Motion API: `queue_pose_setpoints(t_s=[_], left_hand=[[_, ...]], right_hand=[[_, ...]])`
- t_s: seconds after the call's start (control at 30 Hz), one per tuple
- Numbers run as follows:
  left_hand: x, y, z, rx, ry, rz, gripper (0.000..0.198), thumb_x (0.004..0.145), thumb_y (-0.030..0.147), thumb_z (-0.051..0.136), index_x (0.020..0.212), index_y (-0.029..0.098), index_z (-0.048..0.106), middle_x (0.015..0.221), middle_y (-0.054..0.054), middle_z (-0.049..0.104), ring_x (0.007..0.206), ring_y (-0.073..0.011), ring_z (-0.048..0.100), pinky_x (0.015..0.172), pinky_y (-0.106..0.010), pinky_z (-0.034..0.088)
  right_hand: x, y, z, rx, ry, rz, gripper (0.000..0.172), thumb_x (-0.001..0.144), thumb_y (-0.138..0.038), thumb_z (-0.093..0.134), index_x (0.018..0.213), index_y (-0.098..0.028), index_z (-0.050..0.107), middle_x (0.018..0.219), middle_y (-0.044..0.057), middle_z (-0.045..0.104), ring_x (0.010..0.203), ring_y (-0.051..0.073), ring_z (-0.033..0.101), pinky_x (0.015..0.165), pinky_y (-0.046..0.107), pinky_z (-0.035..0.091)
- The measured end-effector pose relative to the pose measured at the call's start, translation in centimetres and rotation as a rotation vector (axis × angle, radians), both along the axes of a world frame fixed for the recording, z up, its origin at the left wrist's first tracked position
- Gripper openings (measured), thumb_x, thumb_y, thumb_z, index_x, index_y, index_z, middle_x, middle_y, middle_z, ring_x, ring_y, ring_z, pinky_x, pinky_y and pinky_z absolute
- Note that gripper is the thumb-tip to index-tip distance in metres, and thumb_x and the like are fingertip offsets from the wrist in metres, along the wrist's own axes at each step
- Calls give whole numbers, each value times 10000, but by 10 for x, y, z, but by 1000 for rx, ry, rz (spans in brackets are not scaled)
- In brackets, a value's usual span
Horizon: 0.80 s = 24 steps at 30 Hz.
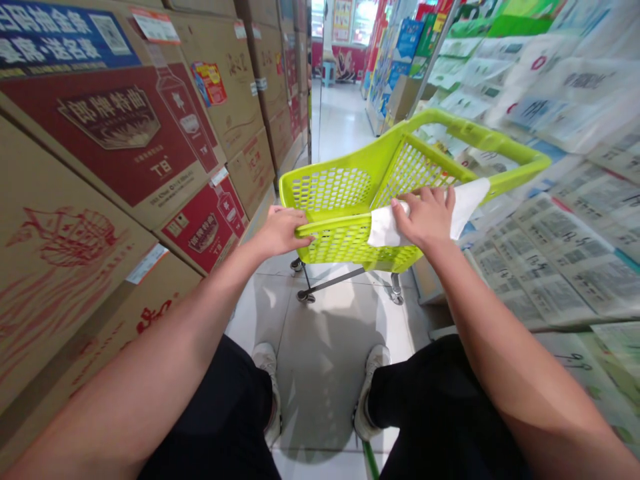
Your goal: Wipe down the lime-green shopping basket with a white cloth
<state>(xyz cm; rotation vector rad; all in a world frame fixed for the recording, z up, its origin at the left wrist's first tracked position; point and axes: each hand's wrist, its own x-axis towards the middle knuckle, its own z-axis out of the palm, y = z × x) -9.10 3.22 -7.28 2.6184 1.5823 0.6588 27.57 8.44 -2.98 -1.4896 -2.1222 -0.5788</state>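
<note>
- The left hand (283,230) was clamped on the near left corner of the yellow-green shopping cart (345,250), its fingers lying along the top and its thumb just below the rim;
- the right hand (425,213) lay over a white cloth (387,229), fingers bent and slightly apart, thumb set off to the left; whether they were clamped tight could not be told;
- the cloth was draped over the cart's near rim, under that hand, one end rising toward the handle (533,167);
- the cart stood crosswise ahead of the person, between both hands and beyond them, its handle to the right; its wheels (397,298) rested on the pale tiled floor (320,373);
- nearer lay two light shoes (267,360), well apart, below dark trousers (440,393);
- to the left, printed cardboard boxes (245,167) were stacked high; to the right, plastic-wrapped packs (545,250) were piled up;
- far down the aisle stood a blue stool (328,72).
</note>
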Motion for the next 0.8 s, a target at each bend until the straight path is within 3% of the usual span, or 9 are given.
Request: queue_pose_setpoints(t_s=[0.07, 0.17, 0.27, 0.37, 0.5, 0.67, 0.8], left_hand=[[6, -1, 1, 16, 15, 17, 282, 882, 468, 680, 779, 205, 662, 951, -40, 746, 1026, -285, 688, 954, -492, 331], [13, -2, 1, 40, 29, 36, 255, 869, 463, 690, 805, 216, 695, 965, -38, 764, 1024, -288, 686, 952, -501, 329], [12, -2, 0, 47, 44, 38, 245, 850, 461, 722, 812, 220, 712, 937, -45, 769, 974, -290, 683, 917, -495, 330], [4, -2, -2, 46, 58, 7, 237, 894, 419, 700, 780, 211, 682, 900, -43, 760, 923, -275, 677, 886, -477, 323], [-12, -1, -5, 46, 11, -49, 338, 988, 470, 632, 771, 213, 657, 894, -23, 747, 924, -245, 673, 905, -455, 309], [-24, 1, -7, 15, -61, -48, 475, 1005, 625, 608, 785, 208, 662, 906, -13, 746, 950, -231, 676, 950, -445, 292], [-23, 1, -7, 17, -79, -40, 514, 996, 654, 608, 745, 206, 638, 876, -14, 738, 926, -223, 667, 943, -433, 304]], right_hand=[[-20, -9, -5, -19, 1, 8, 681, 1077, -674, 313, 1244, -201, 774, 1259, 173, 712, 1265, 405, 525, 1212, 697, 150], [-65, -33, -14, -97, -27, 140, 706, 1053, -738, 356, 1367, -210, 705, 1314, 151, 718, 1279, 394, 515, 1225, 661, 133], [-105, -59, -19, -136, -41, 310, 740, 1029, -768, 414, 1471, -215, 632, 1436, 144, 674, 1316, 391, 489, 1194, 600, 191], [-121, -72, -17, -168, -61, 386, 707, 1051, -738, 394, 1480, -225, 623, 1421, 142, 677, 1274, 376, 507, 1114, 540, 267], [-96, -57, -6, -185, -114, 279, 682, 1083, -702, 302, 1306, -206, 713, 1197, 144, 736, 1130, 347, 560, 1017, 490, 329], [-17, -15, 12, -74, -83, 24, 671, 1086, -638, 293, 1053, -171, 774, 1059, 174, 749, 1093, 362, 570, 1036, 523, 339], [33, 2, 21, 31, 27, -66, 624, 1089, -558, 301, 1029, -169, 786, 1060, 191, 759, 1127, 378, 573, 1102, 574, 316]])
